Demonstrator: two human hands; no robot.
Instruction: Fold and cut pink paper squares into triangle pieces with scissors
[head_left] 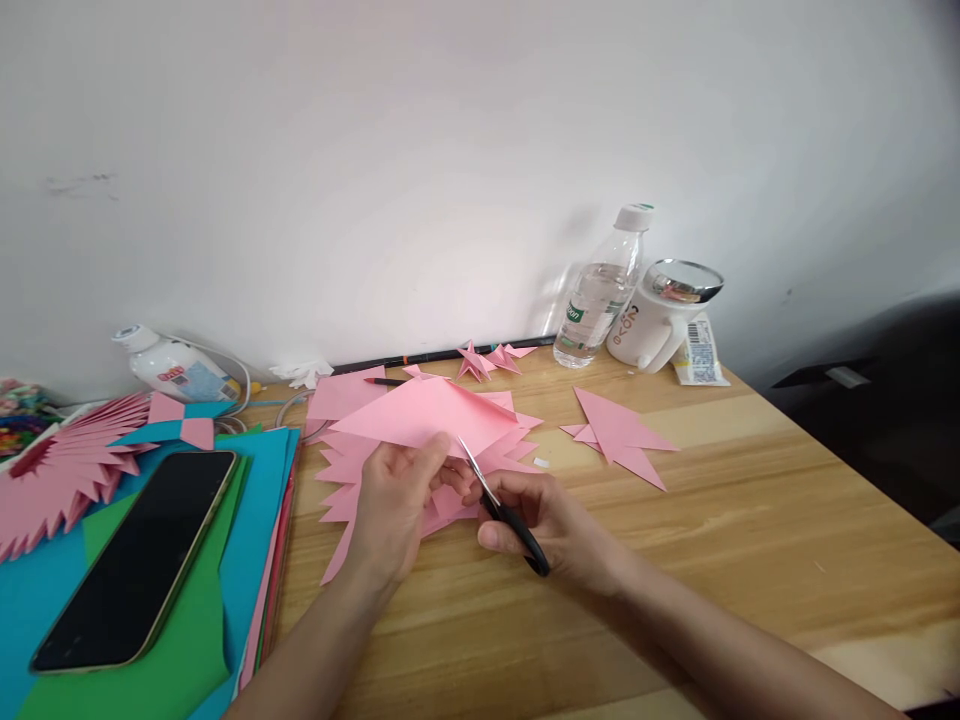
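My left hand point(401, 490) is closed on the near edge of a pink sheet of paper point(420, 412), thumb on top, holding it above the table. Black-handled scissors point(514, 525) are in my right hand point(544, 515), their blades at the paper's near edge beside my left thumb. Whether the blades are parted is hard to see. Beneath the raised sheet lie several pink paper pieces with pointed, jagged edges point(337, 500). More pointed pink cut-outs point(619, 430) rest on the table to the right.
Behind stand a water bottle point(600, 300) and a white mug point(652, 320) near a small packet point(701, 352). Small folded pink shapes point(474, 362) lie by the wall. At left, a phone point(139, 560) rests on coloured paper point(255, 540), near a fallen white bottle point(176, 368).
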